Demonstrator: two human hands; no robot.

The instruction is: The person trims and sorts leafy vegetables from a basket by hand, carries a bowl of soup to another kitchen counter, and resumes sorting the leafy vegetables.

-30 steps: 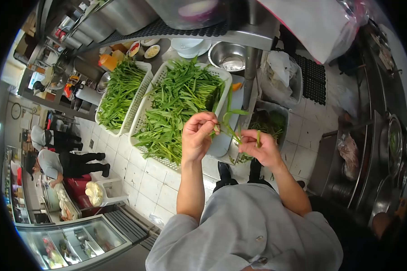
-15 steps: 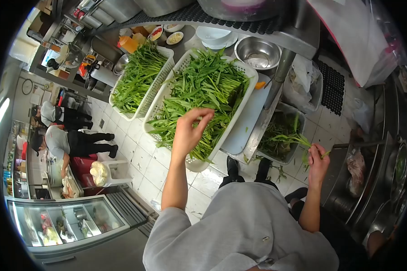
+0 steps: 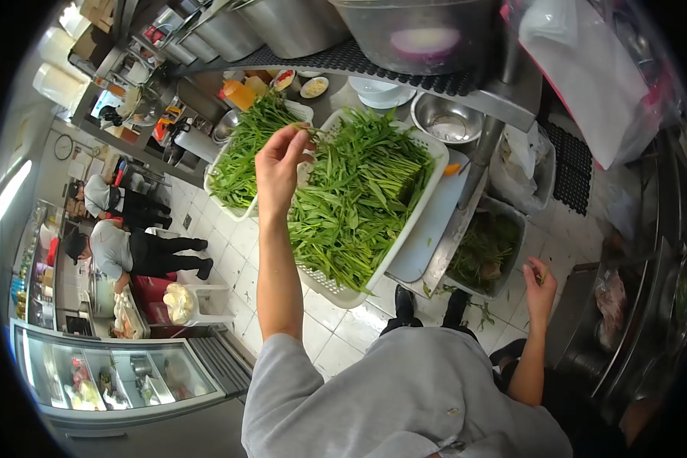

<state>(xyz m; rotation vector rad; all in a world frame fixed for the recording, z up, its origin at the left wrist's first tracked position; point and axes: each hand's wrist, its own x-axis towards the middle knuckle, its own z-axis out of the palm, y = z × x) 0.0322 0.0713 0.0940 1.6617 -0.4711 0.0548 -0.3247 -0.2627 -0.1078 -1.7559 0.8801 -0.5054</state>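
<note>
Kitchen with a white tiled floor (image 3: 336, 328), seen from above through a round, wide lens. At far left, two co-workers in grey tops, one nearer (image 3: 114, 248) and one farther (image 3: 99, 195), stand along a counter, and below them is a glass-topped fridge (image 3: 122, 378). Next comes a white stool (image 3: 214, 319) bearing a pale bag (image 3: 179, 304).

Moving right, we reach a smaller white basket (image 3: 304, 113) filled with greens. Our left hand (image 3: 278, 164) is raised over the gap between it and a larger white basket (image 3: 346, 298); thumb and fingers are drawn near each other, but we cannot tell whether a stem is between them.

Heaped in the larger basket are the long leafy greens (image 3: 359, 198), leaves mostly leftward, stems bundled toward the right. We judge them light and limp at the leaf, firmer along the stem, perhaps slippery if wet and easily bruised; a pinch on the stem should serve best.

Farther right are a metal bowl (image 3: 446, 122), a pale cutting board (image 3: 424, 244), and below it a bin (image 3: 517, 244) holding leafy scraps (image 3: 481, 248). Our right hand (image 3: 540, 294) hangs just beside the bin, fingers curled toward the thumb; we cannot tell what they hold.
</note>
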